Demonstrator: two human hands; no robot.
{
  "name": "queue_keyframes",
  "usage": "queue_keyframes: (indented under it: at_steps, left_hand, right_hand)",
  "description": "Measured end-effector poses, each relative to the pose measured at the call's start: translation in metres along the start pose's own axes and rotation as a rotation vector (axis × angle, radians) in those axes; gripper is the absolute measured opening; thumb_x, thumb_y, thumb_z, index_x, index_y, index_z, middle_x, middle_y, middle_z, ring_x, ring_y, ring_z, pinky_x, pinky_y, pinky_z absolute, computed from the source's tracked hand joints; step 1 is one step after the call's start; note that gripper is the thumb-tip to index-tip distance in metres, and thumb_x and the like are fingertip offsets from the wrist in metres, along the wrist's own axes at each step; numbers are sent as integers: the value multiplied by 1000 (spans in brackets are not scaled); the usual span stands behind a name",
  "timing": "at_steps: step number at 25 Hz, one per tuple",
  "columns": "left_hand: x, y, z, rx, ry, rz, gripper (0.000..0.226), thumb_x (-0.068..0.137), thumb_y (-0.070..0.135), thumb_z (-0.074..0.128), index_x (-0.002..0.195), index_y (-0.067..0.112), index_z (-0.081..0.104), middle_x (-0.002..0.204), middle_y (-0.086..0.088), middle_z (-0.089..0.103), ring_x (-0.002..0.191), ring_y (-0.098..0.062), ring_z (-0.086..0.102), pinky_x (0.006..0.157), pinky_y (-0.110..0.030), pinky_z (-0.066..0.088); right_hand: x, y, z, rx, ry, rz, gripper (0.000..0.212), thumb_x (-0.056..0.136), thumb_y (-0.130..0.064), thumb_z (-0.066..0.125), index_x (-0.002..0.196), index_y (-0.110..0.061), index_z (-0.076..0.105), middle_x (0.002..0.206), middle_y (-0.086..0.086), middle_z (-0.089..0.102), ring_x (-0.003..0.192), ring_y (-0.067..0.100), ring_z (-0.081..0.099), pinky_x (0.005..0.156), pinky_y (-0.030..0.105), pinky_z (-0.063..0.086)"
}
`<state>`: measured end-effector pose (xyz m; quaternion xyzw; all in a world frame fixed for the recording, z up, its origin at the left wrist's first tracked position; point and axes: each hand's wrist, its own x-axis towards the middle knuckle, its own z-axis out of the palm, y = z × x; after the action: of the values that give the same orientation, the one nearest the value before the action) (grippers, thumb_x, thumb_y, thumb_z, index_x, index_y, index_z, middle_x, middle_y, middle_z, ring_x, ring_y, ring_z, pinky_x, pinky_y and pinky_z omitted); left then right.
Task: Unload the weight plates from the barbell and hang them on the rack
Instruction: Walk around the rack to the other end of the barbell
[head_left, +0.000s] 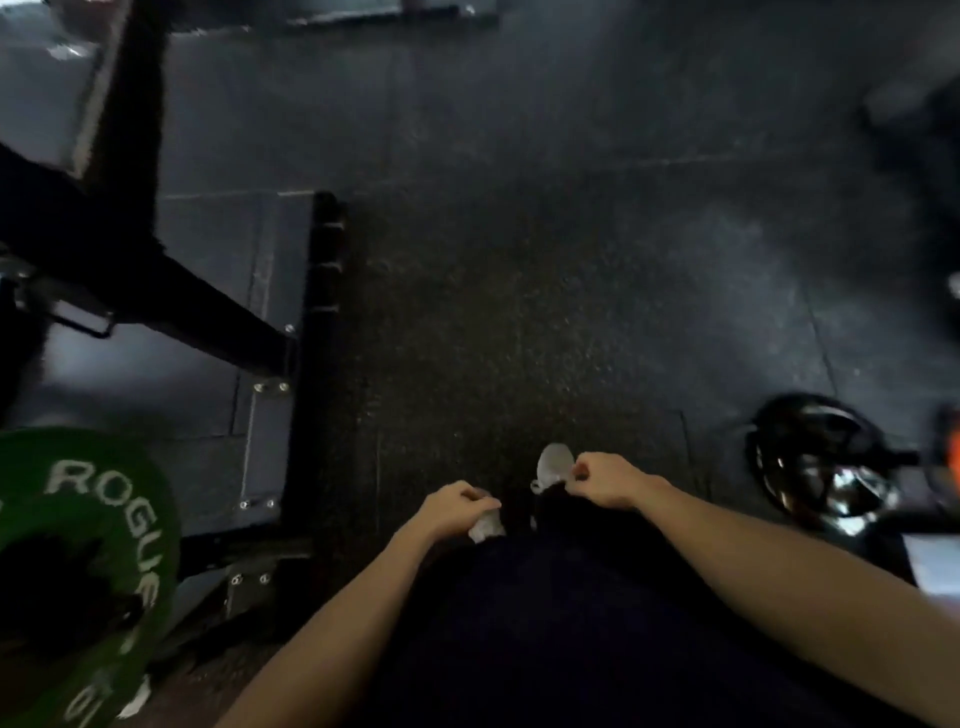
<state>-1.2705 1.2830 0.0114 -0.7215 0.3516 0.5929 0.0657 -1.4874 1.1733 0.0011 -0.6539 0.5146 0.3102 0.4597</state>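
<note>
Empty, loosely curled left hand (457, 506) and right hand (605, 480) hung over feet; round green rubber weight plate (88, 561) stood lower left beside black steel rack (317, 332), likely tripping risk.

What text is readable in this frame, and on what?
"ROGUE": white letters curving along the face of the green weight plate at lower left.
More white characters near that plate's lower edge: cut off and blurred, not readable.
Black plate at right: no legible marking, glare and blur.
Rack frame and floor: no text visible.
</note>
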Motion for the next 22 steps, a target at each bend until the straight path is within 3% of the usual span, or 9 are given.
queue_keyframes:
  at_steps: [5,11,15,22]
  left_hand:
    - [25,18,14,320,-253,-33,53,94,56,48,133,22,56,143,-6,50,127,-23,50,101,-31,39]
    - [79,127,-19,528,-201,-3,45,93,47,56,127,18,58,129,-4,58,112,-19,57,88,-29,45]
    - [116,219,-40,432,-22,30,35,90,44,60,117,23,62,122,-1,63,100,-14,58,88,-30,48]
    - [151,345,-65,148,115,48,47,92,51,55,128,21,55,130,-5,57,117,-21,54,96,-32,41]
  right_hand:
    - [-14,75,9,189,77,148,35,93,-41,55,111,-12,61,112,7,62,101,23,58,89,37,46]
    - [6,140,-33,346,87,203,35,92,-40,57,113,-13,62,120,7,62,110,23,57,90,32,44]
    - [26,187,-118,434,121,165,33,92,-35,58,111,-10,67,118,10,64,107,24,59,91,34,46]
    - [65,236,-279,420,223,131,36,92,-38,58,117,-12,63,121,7,63,108,24,58,91,33,46]
